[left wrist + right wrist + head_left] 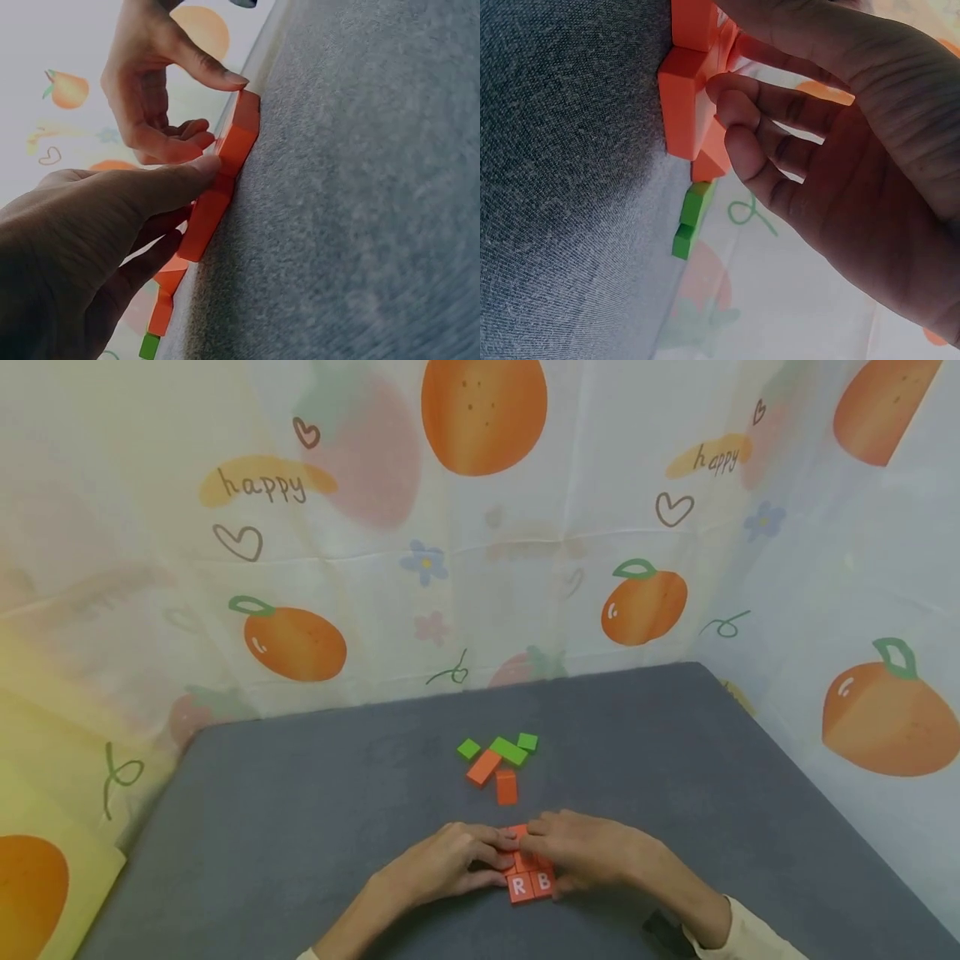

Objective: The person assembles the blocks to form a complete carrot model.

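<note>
Well short of the surface's (300,793) far edge, grouped blocks (527,862), touched by left hand (461,857) and right hand (588,850), grip unclear, could be skewed by uneven pressing.

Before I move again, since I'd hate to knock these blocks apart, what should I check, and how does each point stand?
1. Left hand touching the left side of the orange cluster: ok.
2. Right hand at its right side: ok.
3. R block and B block side by side, letters up: ok.
4. Covered part of the cluster tightly joined: cannot tell, the hands hide it.
5. Loose orange blocks and green blocks apart from the cluster: ok.
</note>
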`<action>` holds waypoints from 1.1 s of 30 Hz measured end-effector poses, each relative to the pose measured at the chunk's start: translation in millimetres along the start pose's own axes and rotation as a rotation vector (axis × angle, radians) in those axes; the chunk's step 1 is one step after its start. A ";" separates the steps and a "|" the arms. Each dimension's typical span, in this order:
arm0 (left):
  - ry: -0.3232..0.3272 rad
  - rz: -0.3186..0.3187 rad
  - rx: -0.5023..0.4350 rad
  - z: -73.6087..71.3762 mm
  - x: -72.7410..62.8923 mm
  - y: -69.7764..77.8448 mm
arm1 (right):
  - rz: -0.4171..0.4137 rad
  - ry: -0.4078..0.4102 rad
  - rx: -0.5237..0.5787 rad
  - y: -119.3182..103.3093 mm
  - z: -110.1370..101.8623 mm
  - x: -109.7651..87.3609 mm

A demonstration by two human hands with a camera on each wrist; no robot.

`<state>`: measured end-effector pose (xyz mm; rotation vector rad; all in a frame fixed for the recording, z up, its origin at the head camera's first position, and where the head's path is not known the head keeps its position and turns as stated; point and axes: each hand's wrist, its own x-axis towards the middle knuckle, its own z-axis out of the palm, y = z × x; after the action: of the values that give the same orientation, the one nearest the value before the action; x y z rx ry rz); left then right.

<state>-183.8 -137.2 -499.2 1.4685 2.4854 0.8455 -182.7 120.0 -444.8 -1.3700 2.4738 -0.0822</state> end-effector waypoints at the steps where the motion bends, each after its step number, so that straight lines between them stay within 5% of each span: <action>1: 0.008 0.005 0.012 0.3 0.2 0.5 | 0.000 0.000 0.001 0.4 -0.1 0.0; 33: 0.019 0.004 0.062 1.7 -0.5 1.7 | -0.009 0.080 -0.047 2.0 2.3 9.8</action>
<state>-181.6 -136.3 -499.9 1.4916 2.5454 0.7927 -188.4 113.1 -449.8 -1.4240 2.5502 -0.0836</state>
